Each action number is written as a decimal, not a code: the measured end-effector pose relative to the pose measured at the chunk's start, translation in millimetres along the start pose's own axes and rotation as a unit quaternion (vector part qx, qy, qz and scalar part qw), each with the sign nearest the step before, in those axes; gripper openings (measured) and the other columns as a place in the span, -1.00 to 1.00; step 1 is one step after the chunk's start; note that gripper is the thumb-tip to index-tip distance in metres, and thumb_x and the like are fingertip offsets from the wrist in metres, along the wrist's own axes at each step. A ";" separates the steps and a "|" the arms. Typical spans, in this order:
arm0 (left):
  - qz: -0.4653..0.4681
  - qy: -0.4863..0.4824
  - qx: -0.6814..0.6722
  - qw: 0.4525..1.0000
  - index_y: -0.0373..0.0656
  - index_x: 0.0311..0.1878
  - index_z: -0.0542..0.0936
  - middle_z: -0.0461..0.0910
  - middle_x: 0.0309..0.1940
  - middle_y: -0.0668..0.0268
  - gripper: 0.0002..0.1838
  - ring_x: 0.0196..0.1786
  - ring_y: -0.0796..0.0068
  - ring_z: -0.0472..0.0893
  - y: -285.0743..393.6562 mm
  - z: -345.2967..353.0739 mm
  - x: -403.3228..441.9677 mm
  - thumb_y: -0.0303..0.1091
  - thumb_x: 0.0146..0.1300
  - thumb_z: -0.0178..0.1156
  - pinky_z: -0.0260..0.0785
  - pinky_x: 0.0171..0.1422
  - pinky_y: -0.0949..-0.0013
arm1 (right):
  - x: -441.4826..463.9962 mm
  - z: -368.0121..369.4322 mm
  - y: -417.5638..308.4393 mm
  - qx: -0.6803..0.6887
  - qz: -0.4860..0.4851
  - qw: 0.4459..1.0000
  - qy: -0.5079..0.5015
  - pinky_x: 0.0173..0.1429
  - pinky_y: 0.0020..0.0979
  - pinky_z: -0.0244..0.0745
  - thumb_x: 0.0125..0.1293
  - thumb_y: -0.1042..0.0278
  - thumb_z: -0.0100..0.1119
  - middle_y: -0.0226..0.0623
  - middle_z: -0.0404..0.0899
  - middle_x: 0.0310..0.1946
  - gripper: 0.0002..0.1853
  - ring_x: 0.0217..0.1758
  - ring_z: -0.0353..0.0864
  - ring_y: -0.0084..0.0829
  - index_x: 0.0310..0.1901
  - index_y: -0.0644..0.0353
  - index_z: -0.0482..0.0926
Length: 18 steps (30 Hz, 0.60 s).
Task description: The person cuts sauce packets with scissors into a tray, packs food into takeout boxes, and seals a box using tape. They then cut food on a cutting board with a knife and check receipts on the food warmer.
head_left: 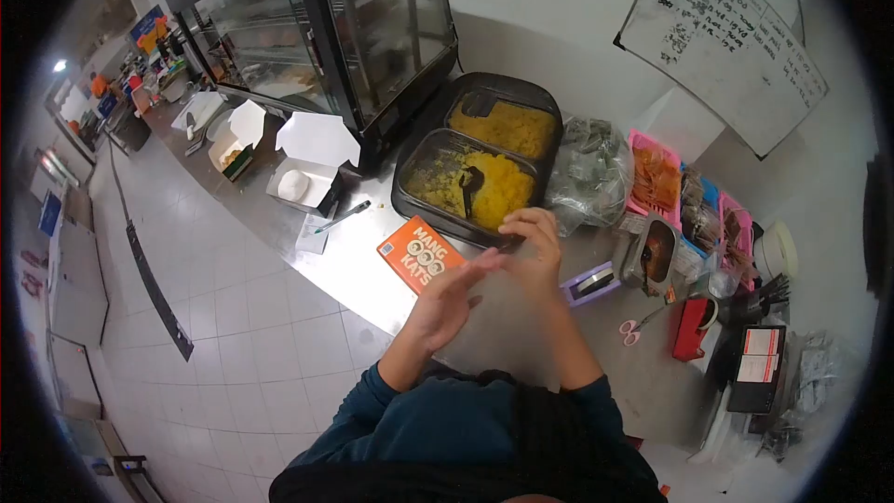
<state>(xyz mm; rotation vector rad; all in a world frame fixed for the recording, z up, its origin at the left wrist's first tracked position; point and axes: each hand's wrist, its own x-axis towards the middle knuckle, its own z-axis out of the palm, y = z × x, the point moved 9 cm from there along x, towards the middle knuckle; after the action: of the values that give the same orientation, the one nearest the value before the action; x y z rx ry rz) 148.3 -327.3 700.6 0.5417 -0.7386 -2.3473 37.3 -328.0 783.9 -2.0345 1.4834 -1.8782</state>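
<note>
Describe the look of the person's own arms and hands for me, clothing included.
Dark teal sleeves cover the upper part of the arms and stop short of the wrists, leaving both forearms partly bare. The left hand and the right hand are bare, with no gloves, and no watch or bracelet shows on either wrist.

Bright counter glare, fisheye-curved edges, black corners, hands [533,265] slightly blurred.

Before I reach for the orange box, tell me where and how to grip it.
From above, the left hand could pinch the orange box across its two long sides: it lies flat on the counter, so fingers underneath look awkward.
</note>
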 end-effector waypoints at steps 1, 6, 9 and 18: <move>-0.022 -0.008 0.001 1.000 -0.10 -0.07 0.47 0.19 0.19 0.35 -0.63 0.26 0.47 0.04 -3.7 0.5 -1.3 -0.10 0.15 -0.03 -0.26 0.26 0.20 | 5.2 -0.9 -3.9 0.003 -0.014 1.000 -0.009 -0.11 -0.33 0.22 -0.31 0.13 0.34 -0.38 0.48 -0.41 -0.63 -0.23 0.39 -0.34 -0.43 0.14 0.55; -0.100 -0.056 -0.029 0.993 -0.06 -0.08 0.44 0.27 0.14 0.40 -0.66 0.16 0.56 0.12 -22.6 -1.9 -7.8 -0.09 0.14 0.00 -0.16 0.17 0.25 | 13.0 14.1 -7.5 0.071 -0.060 0.961 -0.259 -0.07 -0.38 0.17 -0.30 0.19 0.32 -0.52 0.49 -0.44 -0.77 -0.22 0.39 -0.46 -0.52 0.04 0.59; -0.089 -0.068 -0.012 0.994 -0.07 -0.01 0.42 0.26 0.14 0.42 -0.61 0.10 0.55 0.15 -20.2 0.7 -9.5 -0.09 0.14 0.01 -0.11 0.11 0.27 | 15.3 16.8 -14.0 0.073 -0.061 0.945 -0.312 -0.07 -0.41 0.15 -0.29 0.26 0.31 -0.59 0.48 -0.48 -0.84 -0.24 0.39 -0.52 -0.56 0.02 0.59; -0.001 -0.006 0.032 0.999 -0.15 0.01 0.43 0.18 0.19 0.32 -0.53 0.17 0.48 0.10 8.5 -1.9 -11.1 -0.05 0.11 0.01 -0.06 0.11 0.30 | 11.9 16.1 -12.1 0.059 -0.032 0.982 -0.178 -0.14 -0.45 0.18 -0.24 0.42 0.31 -0.56 0.47 -0.58 -0.85 -0.34 0.39 -0.50 -0.51 0.03 0.62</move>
<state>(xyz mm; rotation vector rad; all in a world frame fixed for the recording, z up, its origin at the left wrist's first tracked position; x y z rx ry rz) 161.1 -326.3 706.5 0.5561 -0.8210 -2.3376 55.3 -337.7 795.4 -2.2338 1.2035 -1.4747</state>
